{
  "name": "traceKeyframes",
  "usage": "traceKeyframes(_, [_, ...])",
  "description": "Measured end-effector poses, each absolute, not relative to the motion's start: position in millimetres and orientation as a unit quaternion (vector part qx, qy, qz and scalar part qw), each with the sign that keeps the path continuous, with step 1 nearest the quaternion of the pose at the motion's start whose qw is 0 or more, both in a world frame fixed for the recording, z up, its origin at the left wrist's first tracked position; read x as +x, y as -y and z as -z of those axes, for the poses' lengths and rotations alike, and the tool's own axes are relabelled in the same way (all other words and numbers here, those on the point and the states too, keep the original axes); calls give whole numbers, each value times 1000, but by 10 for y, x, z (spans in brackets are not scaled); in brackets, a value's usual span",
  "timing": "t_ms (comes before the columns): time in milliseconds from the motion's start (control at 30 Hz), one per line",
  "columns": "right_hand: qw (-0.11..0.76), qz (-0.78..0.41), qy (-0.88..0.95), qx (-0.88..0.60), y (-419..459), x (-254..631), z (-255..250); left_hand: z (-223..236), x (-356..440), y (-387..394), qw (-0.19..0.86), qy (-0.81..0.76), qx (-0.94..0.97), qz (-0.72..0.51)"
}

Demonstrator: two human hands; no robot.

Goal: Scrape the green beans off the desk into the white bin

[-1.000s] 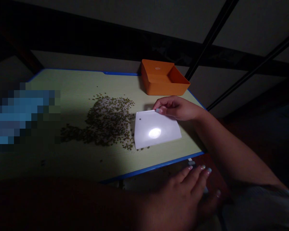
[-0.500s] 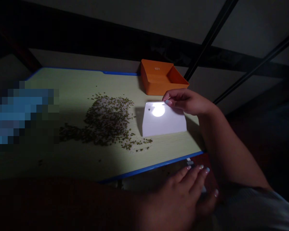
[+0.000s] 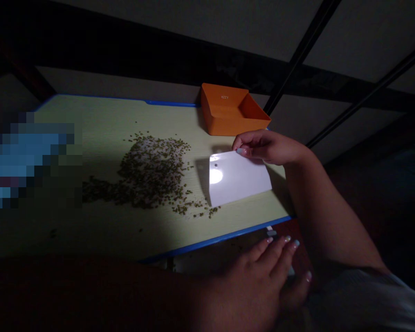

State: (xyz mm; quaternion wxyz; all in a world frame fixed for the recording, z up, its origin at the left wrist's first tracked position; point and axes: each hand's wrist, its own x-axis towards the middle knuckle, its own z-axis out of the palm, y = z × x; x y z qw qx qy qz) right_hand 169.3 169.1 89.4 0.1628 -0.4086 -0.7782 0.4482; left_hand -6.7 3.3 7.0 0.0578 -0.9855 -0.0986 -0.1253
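My right hand (image 3: 257, 145) pinches the top edge of a white plastic dough scraper (image 3: 242, 177) between thumb and fingers. The scraper is tilted on the table, a bright glare and a small hole near its left end. Its lower left corner comes close to a few stray green beans; whether it touches them I cannot tell. Left of it lies a spread pile of green beans mixed with white grains (image 3: 155, 168), probably mung beans and rice. My left hand (image 3: 259, 281) is at the near side, below the table edge, fingers stretched out and holding nothing.
An orange open box (image 3: 237, 122) stands at the table's back right. The pale table (image 3: 100, 120) has a blue rim. A pixelated blue patch (image 3: 24, 159) covers the left side. Dark cabinet panels rise behind.
The scraper has turned and tilted in my right hand, its lower left corner moving toward me. My left hand, the pile and the orange box stay much the same.
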Motion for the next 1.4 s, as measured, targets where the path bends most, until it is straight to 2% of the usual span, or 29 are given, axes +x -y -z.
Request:
traceKeyframes(300, [153,-441,782,-413,-1687,1780,-952,-96,-67,-49,33,88,-990,104])
traceKeyframes(667, [80,-393,810,-428,-1685,1832,-1019,-93,-68,-46,8,97,-989,115])
traceKeyframes(1167, [-5,-403,827,-391,-1656,1851,-988,-109,-81,-34,24,102,-989,105])
traceKeyframes(1400, [22,-426,802,-419,-1628,1906,-1044,-125,-78,-39,38,98,-987,119])
